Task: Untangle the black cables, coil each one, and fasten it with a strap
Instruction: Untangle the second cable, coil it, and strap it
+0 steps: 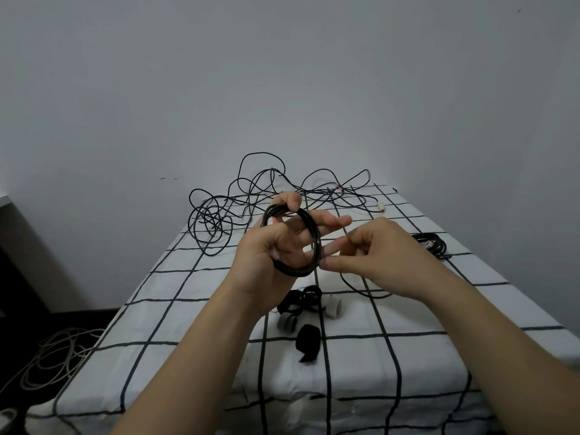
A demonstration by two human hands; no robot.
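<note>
Coil (309,229) gripped in my left hand (270,255); right hand (379,255) pinches tail (361,290). Keep loops even, lay last turn flat, then strap (309,340).

Bed (188,312) runs away from the viewer to the wall (282,73).
Far end: tangled cables (251,199), spread across the width and bunched thickest at the far left corner.
Over the bed's middle, off the surface: coil (293,271) held in the left hand (266,262), whose fingers pass through it. Right hand (386,259) is just to its right, pinching the coil's right edge.
Below the hands, on the bed: cluster of straps (306,304), with a single strap (309,342) apart, nearer the viewer.
Right of the hands, near the bed's right edge: second coil (431,243), lying flat.
Floor left of the bed: loose cords (53,356).
</note>
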